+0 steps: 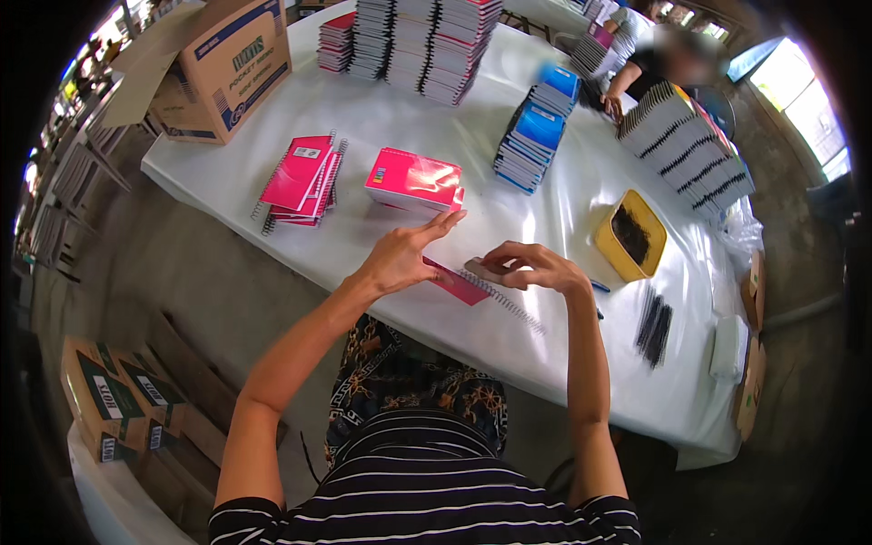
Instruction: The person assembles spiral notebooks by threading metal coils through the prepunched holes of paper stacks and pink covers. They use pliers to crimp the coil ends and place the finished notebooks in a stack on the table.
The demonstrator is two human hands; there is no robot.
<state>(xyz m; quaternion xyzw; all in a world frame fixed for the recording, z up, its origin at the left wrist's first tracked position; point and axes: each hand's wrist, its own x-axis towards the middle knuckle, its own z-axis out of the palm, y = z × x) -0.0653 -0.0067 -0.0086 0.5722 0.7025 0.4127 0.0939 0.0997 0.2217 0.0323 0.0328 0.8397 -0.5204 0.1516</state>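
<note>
A small pink notebook (468, 289) is at the table's near edge in front of me. A wire spiral coil (516, 312) runs along its edge and sticks out past it to the lower right. My left hand (401, 256) grips the notebook's left end, thumb on the cover, index finger stretched toward the pink stack behind. With closed fingers my right hand (538, 269) holds a small grey-brown block (481, 270) against the upper end of the coil. Just beyond my left hand stands a stack of pink-covered pads (413, 177), showing no coil.
Spiral-bound pink notebooks (300, 177) lie left, blue ones (536, 132) ahead. Tall notebook stacks (413, 45) and a cardboard box (222, 73) stand farther back. At right are a yellow tub (604, 238) of dark bits, black coils (654, 331) and a co-worker's hand (615, 102).
</note>
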